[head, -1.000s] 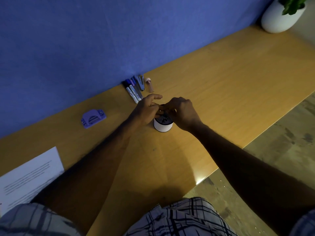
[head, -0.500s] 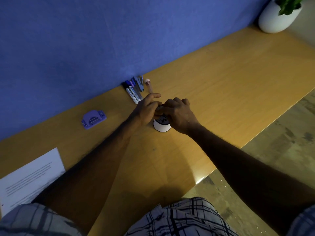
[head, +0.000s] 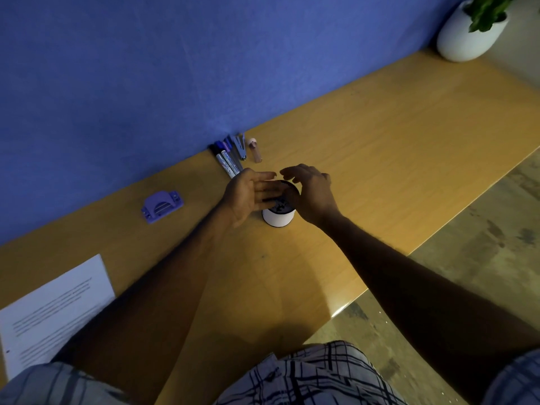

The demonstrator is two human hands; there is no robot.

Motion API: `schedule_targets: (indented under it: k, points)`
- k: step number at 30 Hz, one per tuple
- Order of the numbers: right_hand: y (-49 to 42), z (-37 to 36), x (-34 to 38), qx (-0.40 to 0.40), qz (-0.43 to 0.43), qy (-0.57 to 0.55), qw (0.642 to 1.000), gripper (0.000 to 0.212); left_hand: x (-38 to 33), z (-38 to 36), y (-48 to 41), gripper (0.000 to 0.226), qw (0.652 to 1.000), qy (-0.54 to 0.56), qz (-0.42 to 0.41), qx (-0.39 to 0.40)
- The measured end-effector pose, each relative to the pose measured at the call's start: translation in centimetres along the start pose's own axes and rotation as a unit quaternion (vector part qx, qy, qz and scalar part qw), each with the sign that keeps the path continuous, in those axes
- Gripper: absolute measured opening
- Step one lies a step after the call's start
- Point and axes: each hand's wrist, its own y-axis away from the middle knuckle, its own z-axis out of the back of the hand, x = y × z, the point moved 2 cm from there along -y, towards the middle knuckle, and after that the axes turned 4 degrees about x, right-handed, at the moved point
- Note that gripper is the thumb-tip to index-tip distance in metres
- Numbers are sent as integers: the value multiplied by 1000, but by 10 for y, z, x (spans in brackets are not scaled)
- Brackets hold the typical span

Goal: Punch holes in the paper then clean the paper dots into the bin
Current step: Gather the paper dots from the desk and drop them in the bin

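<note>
Nearest me, the printed paper (head: 55,302) lies at the desk's (head: 380,171) left edge. Mid-desk, my left hand (head: 248,194) is flat with straight fingers and my right hand (head: 312,194) is loosely spread. The 2 hover over the small white bin (head: 277,220), holding nothing. The purple hole punch (head: 162,205) sits to their left, and markers (head: 228,157) lie by the wall beyond.

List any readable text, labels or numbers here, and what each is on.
Nothing can be quoted.
Paper: printed lines, too blurred to read.
Marker: lettering on the barrel, too small to read.
Hole punch, bin: no text visible.
</note>
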Motion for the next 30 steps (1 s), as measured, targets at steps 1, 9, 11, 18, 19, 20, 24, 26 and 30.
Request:
schedule_targets:
  k: [1, 9, 11, 18, 19, 20, 24, 26, 30]
  points:
    - [0, 1, 2, -1, -6, -17, 1000, 29, 1, 0, 2, 51, 1000, 11, 4, 7]
    - [1, -6, 5, 4, -29, -10, 1000, 20, 6, -2, 12, 54, 1000, -30, 5, 9]
    - [2, -9, 2, 0, -48, 16, 999, 21, 6, -1, 15, 54, 999, -50, 4, 12]
    - [2, -9, -9, 21, -70, 37, 997, 21, 2, 6, 19, 51, 995, -102, 2, -26]
    - [1, -9, -8, 21, -68, 35, 997, 21, 2, 8, 19, 51, 994, -104, 4, -28]
    - [1, -9, -8, 24, -64, 33, 997, 21, 2, 9, 20, 51, 994, -106, 3, -31]
    - [-3, -10, -6, 73, -44, 50, 995, 26, 2, 16, 25, 50, 989, -138, -17, -48]
    - [-4, -7, -4, 92, -40, 52, 994, 32, 3, 22, 30, 49, 991, -123, -20, -53]
    - [-1, 3, 12, 65, 4, -28, 997, 33, 8, 38, 46, 51, 999, -21, -12, -48]
